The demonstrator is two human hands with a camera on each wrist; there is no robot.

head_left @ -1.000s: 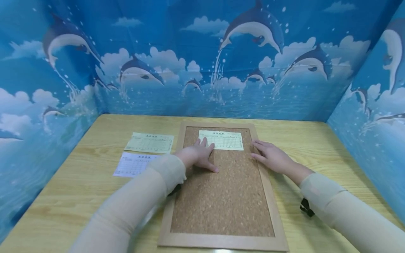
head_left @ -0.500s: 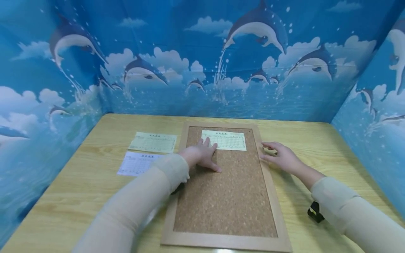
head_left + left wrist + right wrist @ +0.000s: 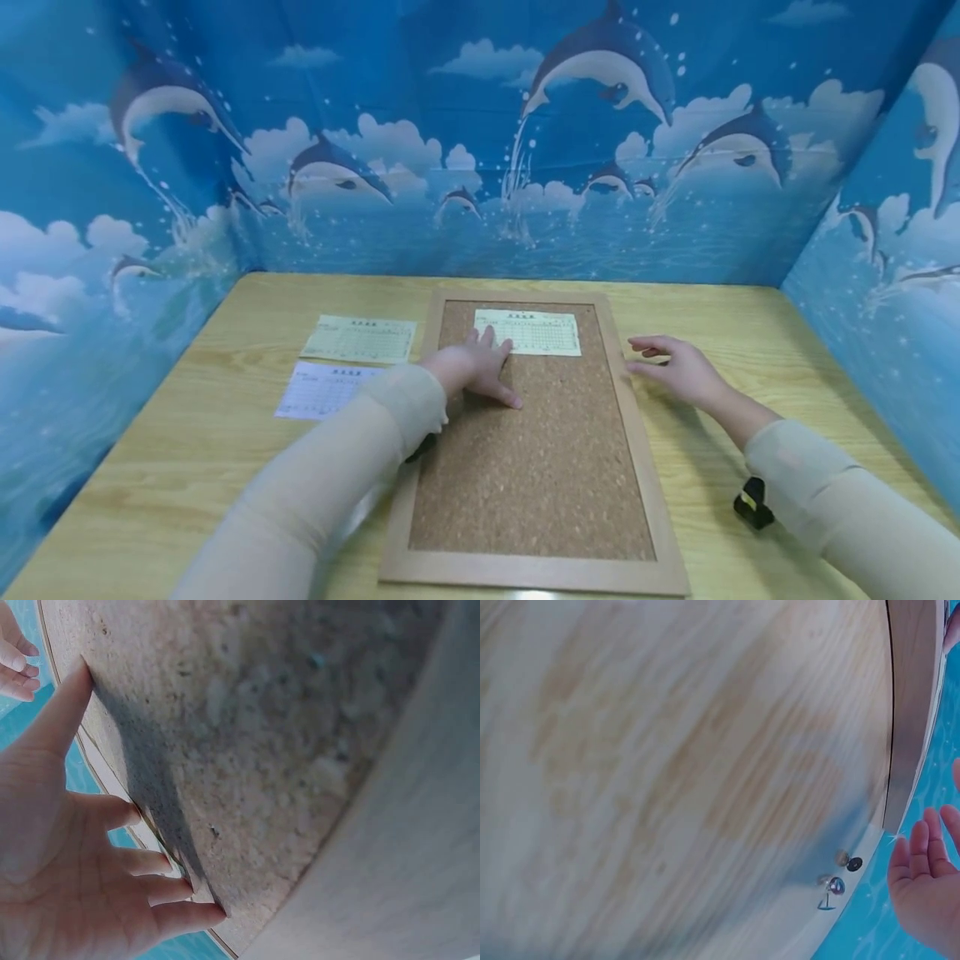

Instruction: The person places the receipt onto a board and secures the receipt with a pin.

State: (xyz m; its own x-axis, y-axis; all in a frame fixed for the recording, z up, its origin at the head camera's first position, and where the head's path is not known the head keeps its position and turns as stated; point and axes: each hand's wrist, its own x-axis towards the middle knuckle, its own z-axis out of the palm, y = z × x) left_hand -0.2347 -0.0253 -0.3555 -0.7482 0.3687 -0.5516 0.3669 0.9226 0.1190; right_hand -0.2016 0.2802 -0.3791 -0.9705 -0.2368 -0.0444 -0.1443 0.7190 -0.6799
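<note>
My left hand (image 3: 482, 368) rests with spread fingers on a wood-framed corkboard (image 3: 540, 467). Its fingertips press the lower left part of a pale green printed slip (image 3: 543, 333) lying near the board's top; in the left wrist view the fingertips (image 3: 214, 913) meet the slip's edge and the cork. Just off the board's right side, my right hand (image 3: 682, 372) is held with thumb and forefinger apart and nothing visible between them. In the right wrist view, small metal thumbtacks (image 3: 836, 886) lie on the table close to that hand; the head view hides them behind it.
Left of the board, a second pale green slip (image 3: 360, 339) and a white-lavender slip (image 3: 322, 390) lie on the wooden table (image 3: 187, 433); my left sleeve partly covers the latter. A blue dolphin-printed curtain (image 3: 480, 225) surrounds the back and sides.
My right hand has moved off the board's right frame edge, a little to the right, its thumb and forefinger curling. The left hand stays on the slip and the board.
</note>
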